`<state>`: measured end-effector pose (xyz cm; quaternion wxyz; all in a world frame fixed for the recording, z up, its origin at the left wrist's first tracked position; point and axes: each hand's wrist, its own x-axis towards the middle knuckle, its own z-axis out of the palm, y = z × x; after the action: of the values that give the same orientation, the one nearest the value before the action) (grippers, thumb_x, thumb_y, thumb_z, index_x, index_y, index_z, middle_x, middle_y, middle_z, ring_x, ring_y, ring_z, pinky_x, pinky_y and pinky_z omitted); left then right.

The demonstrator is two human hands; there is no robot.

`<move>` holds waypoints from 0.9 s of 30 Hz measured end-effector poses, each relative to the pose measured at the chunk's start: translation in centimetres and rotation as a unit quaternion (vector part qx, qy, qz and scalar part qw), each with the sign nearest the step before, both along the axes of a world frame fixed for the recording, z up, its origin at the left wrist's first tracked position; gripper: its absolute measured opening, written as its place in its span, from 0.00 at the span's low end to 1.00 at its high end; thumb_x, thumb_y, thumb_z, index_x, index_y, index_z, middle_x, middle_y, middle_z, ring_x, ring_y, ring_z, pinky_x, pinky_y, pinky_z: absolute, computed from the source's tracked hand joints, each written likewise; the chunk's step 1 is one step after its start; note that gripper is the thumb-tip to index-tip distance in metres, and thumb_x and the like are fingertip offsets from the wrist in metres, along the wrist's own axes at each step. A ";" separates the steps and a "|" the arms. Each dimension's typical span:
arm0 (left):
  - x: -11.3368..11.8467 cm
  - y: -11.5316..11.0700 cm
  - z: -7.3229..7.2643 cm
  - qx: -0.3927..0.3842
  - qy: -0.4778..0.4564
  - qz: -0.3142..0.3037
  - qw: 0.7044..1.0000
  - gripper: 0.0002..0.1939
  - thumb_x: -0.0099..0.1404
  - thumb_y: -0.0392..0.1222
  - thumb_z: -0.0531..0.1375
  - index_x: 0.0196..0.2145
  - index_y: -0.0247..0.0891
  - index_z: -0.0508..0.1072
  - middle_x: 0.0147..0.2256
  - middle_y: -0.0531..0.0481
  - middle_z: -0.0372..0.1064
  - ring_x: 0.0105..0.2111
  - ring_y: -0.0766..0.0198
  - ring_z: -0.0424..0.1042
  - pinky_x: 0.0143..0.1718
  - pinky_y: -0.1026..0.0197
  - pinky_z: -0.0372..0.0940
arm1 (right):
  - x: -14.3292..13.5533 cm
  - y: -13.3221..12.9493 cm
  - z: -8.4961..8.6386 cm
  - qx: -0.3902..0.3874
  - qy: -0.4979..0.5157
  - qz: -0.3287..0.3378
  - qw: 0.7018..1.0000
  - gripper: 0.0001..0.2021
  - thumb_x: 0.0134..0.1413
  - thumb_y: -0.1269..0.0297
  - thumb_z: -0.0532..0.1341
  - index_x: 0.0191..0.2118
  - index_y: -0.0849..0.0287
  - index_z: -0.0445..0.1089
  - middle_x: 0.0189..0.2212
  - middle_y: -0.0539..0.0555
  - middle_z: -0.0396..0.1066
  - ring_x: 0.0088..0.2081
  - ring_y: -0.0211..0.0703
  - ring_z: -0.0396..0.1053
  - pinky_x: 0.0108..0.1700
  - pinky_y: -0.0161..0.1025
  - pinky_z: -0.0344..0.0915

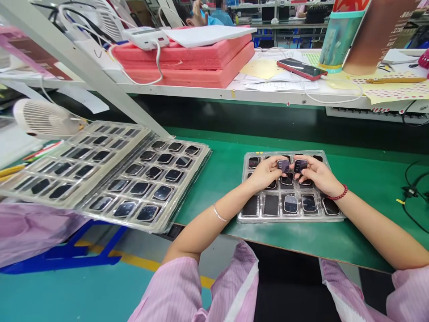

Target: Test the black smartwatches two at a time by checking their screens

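Over a clear plastic tray [254, 219] on the green table, my left hand [264, 173] grips a small square watch face [283, 166] between thumb and fingers. Close beside it, my right hand [317, 172] holds another square watch face [300, 166], its dark screen showing faint marks. The two faces are side by side with a narrow gap. Beneath them the tray's pockets hold several more dark square watch faces, such as one in the front row [290, 204]. Some pockets are hidden by my hands.
Two trays [140, 188] of watch faces lie to the left, near a white fan [47, 118]. A shelf [214, 91] behind holds red foam blocks [187, 62], a phone [301, 68] and a cup [340, 42]. Cables [410, 192] lie at right.
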<state>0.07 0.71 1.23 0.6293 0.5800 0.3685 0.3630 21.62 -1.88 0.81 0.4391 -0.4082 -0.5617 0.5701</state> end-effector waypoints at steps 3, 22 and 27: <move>-0.3 -0.3 0.0 0.013 0.015 0.007 1.000 0.19 0.62 0.34 0.59 0.52 0.33 0.73 0.43 0.43 0.78 0.33 0.65 0.78 0.27 0.68 0.65 | -0.1 -0.2 0.2 0.000 0.002 -0.005 1.000 0.20 0.52 0.62 0.68 0.52 0.55 0.73 0.43 0.56 0.79 0.32 0.41 0.77 0.31 0.37 0.76; -0.4 -0.3 -0.1 0.017 0.007 0.009 1.000 0.12 0.61 0.34 0.62 0.44 0.33 0.74 0.35 0.48 0.75 0.28 0.69 0.73 0.30 0.67 0.69 | -0.4 -0.5 0.8 0.012 -0.066 -0.015 0.998 0.16 0.52 0.53 0.71 0.43 0.57 0.75 0.35 0.56 0.80 0.25 0.38 0.74 0.26 0.35 0.72; -0.5 -0.6 0.0 0.029 0.017 0.001 0.999 0.12 0.62 0.32 0.60 0.44 0.32 0.75 0.33 0.49 0.75 0.27 0.70 0.72 0.30 0.69 0.69 | -0.3 -0.6 0.8 0.017 -0.096 -0.018 0.995 0.14 0.53 0.53 0.71 0.42 0.55 0.76 0.35 0.54 0.80 0.25 0.38 0.74 0.25 0.35 0.73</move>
<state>-0.39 0.15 1.26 0.6055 0.6037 0.3692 0.3643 21.30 -2.49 1.58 0.4005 -0.4637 -0.6034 0.5104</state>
